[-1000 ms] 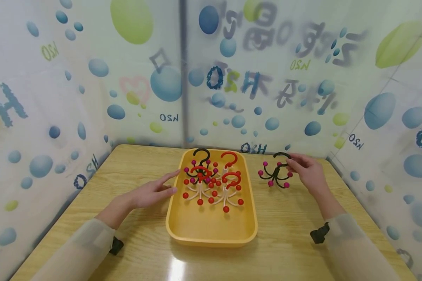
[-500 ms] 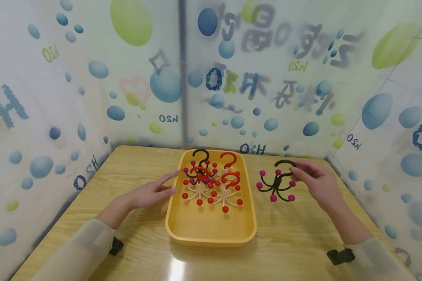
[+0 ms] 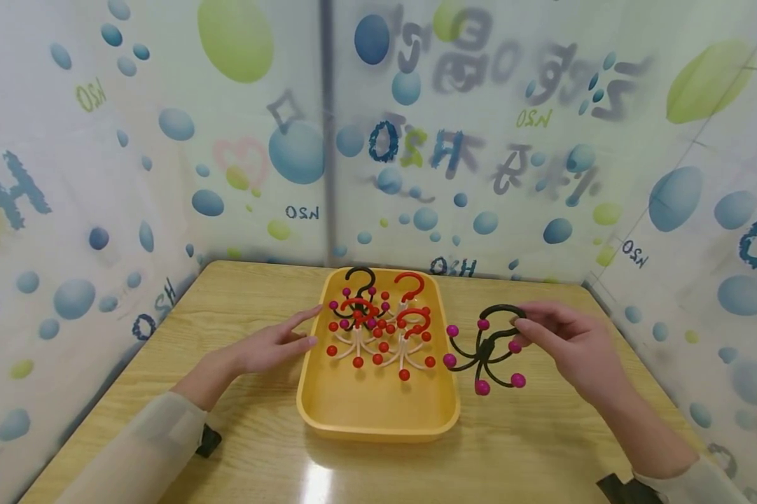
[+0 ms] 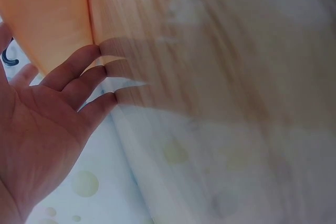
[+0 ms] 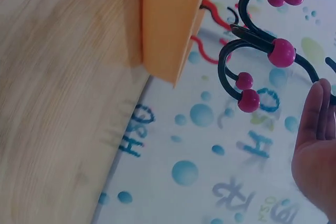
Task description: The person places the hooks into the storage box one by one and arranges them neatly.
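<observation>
In the head view my right hand (image 3: 573,353) pinches the hooked top of a black multi-arm hook hanger (image 3: 487,350). Its curved arms end in magenta balls, and it is held up beside the tray's right rim. The right wrist view shows the same hanger (image 5: 257,39) up close, with my fingertips on its hook. My left hand (image 3: 267,348) has its fingers extended at the left side of the yellow tray (image 3: 378,432), index finger and thumb at the rim. In the left wrist view that hand (image 4: 47,114) appears loosely spread by the tray's wall.
Inside the tray stand another black hanger (image 3: 360,280) with magenta balls and several white hangers with red hooks and red balls, one being a front hanger (image 3: 405,353). The wooden table (image 3: 239,434) meets patterned curtains (image 3: 258,231) at the back and sides.
My right hand has brought the black hook hanger nearer to me, first slightly right, then left toward the tray's right rim. The left hand stays in place.
</observation>
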The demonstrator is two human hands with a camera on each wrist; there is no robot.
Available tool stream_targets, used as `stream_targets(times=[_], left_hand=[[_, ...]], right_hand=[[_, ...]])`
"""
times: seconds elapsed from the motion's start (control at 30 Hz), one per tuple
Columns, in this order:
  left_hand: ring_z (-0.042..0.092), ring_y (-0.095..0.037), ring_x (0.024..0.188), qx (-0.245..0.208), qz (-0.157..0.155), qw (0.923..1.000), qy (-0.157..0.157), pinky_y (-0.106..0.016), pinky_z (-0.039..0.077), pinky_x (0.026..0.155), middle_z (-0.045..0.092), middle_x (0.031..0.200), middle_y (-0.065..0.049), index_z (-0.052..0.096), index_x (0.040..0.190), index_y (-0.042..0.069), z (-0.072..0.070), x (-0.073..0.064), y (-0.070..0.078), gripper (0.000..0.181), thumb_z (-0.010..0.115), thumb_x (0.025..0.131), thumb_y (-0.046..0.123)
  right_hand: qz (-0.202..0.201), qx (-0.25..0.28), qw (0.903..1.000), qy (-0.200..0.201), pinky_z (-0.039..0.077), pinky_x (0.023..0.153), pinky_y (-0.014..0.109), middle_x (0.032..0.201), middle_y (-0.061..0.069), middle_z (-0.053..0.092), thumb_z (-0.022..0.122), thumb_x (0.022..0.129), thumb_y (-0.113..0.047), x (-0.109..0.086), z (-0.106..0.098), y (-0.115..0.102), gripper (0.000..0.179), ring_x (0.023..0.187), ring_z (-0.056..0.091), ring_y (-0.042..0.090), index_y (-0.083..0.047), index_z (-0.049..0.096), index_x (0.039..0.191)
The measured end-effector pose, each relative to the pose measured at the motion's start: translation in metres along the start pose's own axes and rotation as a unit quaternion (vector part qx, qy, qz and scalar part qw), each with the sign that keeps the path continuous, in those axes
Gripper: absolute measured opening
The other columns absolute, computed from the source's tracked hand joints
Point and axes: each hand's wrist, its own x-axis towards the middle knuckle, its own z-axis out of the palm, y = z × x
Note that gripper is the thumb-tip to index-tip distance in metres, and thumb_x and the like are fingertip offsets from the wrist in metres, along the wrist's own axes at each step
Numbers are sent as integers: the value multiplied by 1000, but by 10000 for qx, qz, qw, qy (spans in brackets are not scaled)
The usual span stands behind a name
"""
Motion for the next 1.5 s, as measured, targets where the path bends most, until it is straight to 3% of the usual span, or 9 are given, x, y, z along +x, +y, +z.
stream_targets(times=[0.4,0.67,0.9,1.07,1.3,1.5], left_hand=[[52,-48,153,5,-27,10000,58,-73,35,127,49,169,-23,19,176,43,0,-1,2,78,53,109,66],[52,-49,153,11,-136,9999,55,-74,36,126,50,168,-24,19,175,44,1,-1,2,77,53,110,65],[51,-50,153,-9,-149,9999,51,-74,35,126,48,170,-24,19,176,43,1,-2,3,78,54,110,65],[49,-50,154,-45,-140,9999,53,-74,34,127,45,171,-24,19,176,43,1,-3,4,78,54,110,64],[50,-50,154,11,-107,9999,73,-74,35,127,48,169,-24,19,176,44,1,-2,2,77,53,110,65],[51,-50,153,49,-120,9999,91,-74,35,127,50,168,-26,19,175,44,0,-2,2,77,53,110,66]], right_hand=[[116,150,9950,-977,68,89,30,107,4,81,72,107,-11,0,52,-21,21,91,82,27,-3,73,126],[273,378,9905,-1291,68,89,31,110,16,80,76,105,-14,9,90,-19,21,93,82,25,-5,75,124],[232,416,9866,-1562,68,85,31,109,16,80,75,105,-14,21,117,-9,19,92,81,19,-8,75,123],[391,412,9827,-1763,67,88,29,111,14,80,75,106,-17,28,131,-1,23,96,80,20,-4,74,125],[597,418,9776,-1975,68,93,37,113,15,81,74,107,-18,34,144,6,25,101,81,28,-3,73,127],[758,449,9748,-2051,68,92,33,115,16,80,74,107,-16,36,149,11,24,105,81,35,-2,73,127]])
